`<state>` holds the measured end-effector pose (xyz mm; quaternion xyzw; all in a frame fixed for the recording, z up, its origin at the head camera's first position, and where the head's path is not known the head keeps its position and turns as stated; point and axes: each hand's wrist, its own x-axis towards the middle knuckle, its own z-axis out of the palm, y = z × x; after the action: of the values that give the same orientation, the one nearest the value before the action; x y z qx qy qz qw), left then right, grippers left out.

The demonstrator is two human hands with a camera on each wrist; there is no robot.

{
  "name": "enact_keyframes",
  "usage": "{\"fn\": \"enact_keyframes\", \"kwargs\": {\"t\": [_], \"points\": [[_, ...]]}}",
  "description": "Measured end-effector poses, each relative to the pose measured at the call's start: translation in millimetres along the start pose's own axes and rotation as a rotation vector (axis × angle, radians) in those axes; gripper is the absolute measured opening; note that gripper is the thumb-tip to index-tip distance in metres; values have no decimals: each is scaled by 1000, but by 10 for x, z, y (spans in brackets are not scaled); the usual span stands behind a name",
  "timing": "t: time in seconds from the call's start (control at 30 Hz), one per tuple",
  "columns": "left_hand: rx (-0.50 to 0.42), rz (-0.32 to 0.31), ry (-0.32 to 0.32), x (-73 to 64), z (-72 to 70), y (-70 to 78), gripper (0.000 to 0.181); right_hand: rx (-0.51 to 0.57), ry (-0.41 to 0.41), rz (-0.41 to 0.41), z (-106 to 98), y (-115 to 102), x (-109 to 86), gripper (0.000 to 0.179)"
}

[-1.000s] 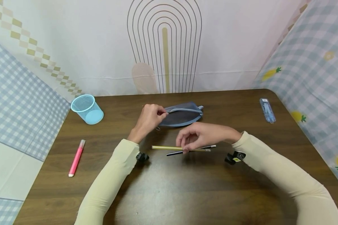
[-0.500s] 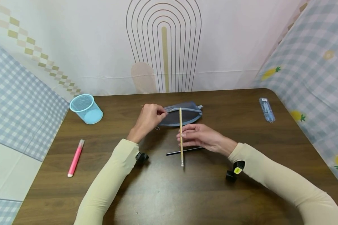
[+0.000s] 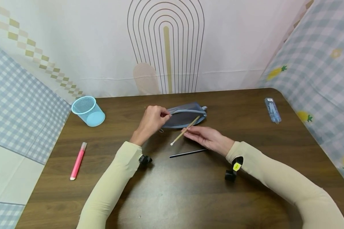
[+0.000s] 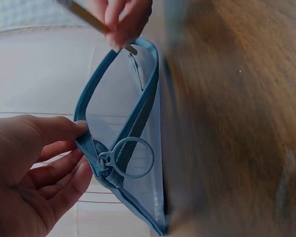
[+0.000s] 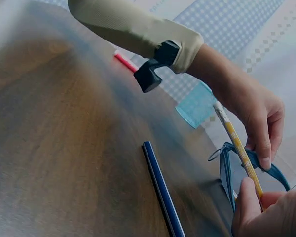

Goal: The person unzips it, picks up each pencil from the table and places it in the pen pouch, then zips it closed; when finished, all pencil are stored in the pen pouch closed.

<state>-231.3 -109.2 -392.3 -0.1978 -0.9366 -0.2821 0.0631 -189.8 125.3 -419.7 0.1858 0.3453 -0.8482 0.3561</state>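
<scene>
Yellow pencil (image 5: 240, 148) pinched between thumb and fingers, our right hand (image 3: 205, 137) holds it aslant, the pale end pointing toward us and to the left. Its other end lies across the mouth of the blue mesh pouch (image 3: 177, 121) in the head view; whether the tip is inside, we cannot tell. With our left hand (image 3: 152, 120) we pinch the pouch's rim between thumb and forefinger, at the left end, just beside a blue ring (image 4: 152, 157) that hangs from the zipper. The pouch gapes open and sits toward the middle of the desk's far edge.

Nearer to us, just below the right hand, a dark pencil (image 3: 186, 154) lies on the desk (image 3: 160, 197), its right end hidden. Cream sleeves (image 3: 278, 171) cover our arms, and a black camera (image 3: 145, 160) sits at the left wrist. Farther out, we have a pink marker (image 3: 78, 161) near the desk's left edge, a light-blue mesh cup (image 3: 87, 111) at the far left corner, and a small blue case (image 3: 272, 110) near the far right corner.
</scene>
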Motion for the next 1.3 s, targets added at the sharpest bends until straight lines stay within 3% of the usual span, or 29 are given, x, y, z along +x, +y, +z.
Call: {"fn": "enact_keyframes", "kwargs": {"t": [0.17, 0.33, 0.6, 1.0, 1.3], "points": [[5, 4, -3, 3, 2, 5, 12, 73, 70, -27, 18, -40, 84, 42], [3, 3, 0, 6, 0, 2, 12, 109, 90, -52, 84, -44, 163, 57], [4, 7, -8, -1, 12, 1, 13, 171, 111, -77, 189, -45, 261, 58], [11, 13, -5, -5, 22, -9, 14, 111, 207, -175, 275, -25, 364, 53], [14, 5, -9, -20, 29, -20, 15, 65, 234, -181, 257, -8, 428, 51]]}}
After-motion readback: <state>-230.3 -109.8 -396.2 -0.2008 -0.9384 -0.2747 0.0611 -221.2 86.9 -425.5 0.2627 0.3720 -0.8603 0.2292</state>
